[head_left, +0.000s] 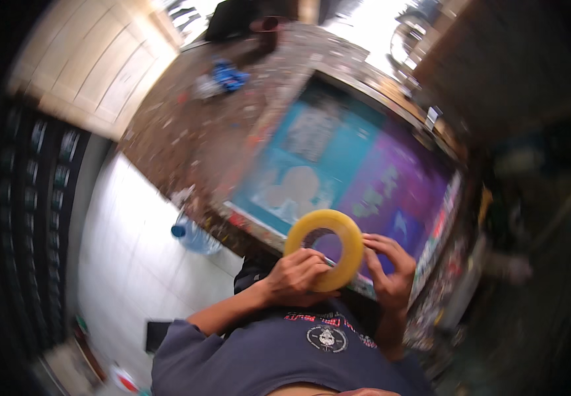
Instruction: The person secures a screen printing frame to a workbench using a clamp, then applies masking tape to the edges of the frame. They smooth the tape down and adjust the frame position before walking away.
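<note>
A large yellow roll of tape [346,253] is held upright in front of my body. My left hand [296,274] grips its lower left side with curled fingers. My right hand [389,270] has thumb and forefinger pinched at the roll's right edge, possibly on the tape's end, which is too small to make out. Just beyond them lies a framed screen-printing screen [358,165], teal on its left and purple on its right, with pale and green patches.
The paint-spattered table [179,138] carries a crumpled blue bag [229,76] and a dark red container [267,36] at the back. A water jug [194,234] stands on the white tiled floor [127,251] at left. Dark shelving [41,211] lines the left; clutter fills the right.
</note>
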{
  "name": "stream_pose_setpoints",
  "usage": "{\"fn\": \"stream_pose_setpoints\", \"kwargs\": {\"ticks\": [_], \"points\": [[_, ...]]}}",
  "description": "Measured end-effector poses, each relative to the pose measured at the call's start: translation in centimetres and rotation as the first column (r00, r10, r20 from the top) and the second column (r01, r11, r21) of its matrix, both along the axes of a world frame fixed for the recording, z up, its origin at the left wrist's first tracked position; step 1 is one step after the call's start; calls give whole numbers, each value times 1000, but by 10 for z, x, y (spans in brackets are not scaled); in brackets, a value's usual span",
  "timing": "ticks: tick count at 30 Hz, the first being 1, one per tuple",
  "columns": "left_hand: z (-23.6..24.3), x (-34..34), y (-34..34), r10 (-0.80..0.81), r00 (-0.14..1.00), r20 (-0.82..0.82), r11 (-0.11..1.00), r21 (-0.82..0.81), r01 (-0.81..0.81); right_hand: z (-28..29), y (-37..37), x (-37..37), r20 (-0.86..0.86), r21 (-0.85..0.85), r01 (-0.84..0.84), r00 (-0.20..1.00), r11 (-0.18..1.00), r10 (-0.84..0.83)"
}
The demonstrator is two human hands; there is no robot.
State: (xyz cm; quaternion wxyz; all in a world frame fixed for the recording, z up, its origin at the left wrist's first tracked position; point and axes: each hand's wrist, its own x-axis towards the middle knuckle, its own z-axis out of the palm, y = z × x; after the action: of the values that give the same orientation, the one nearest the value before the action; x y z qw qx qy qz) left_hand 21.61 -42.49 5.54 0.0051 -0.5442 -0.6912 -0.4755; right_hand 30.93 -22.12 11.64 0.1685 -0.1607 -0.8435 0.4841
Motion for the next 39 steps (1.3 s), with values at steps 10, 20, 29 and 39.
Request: {"fn": "stream_pose_setpoints", "kwargs": {"ticks": [10,20,29,39], "points": [[23,-43,10,-403,912,74,884,-226,409,-33,35,24,-109,-101,-276,958,956,266],[62,-79,35,-550,808,210,713,-386,585,-35,20,54,-102,-445,-96,993,890,56],[108,-94,62,-480,784,392,523,-590,615,-34,8,59,-111,-753,24,980,657,-164],[168,-136,103,-464,886,5,324,-930,175,-9,49,166,14,-707,368,861,604,-509]]}}
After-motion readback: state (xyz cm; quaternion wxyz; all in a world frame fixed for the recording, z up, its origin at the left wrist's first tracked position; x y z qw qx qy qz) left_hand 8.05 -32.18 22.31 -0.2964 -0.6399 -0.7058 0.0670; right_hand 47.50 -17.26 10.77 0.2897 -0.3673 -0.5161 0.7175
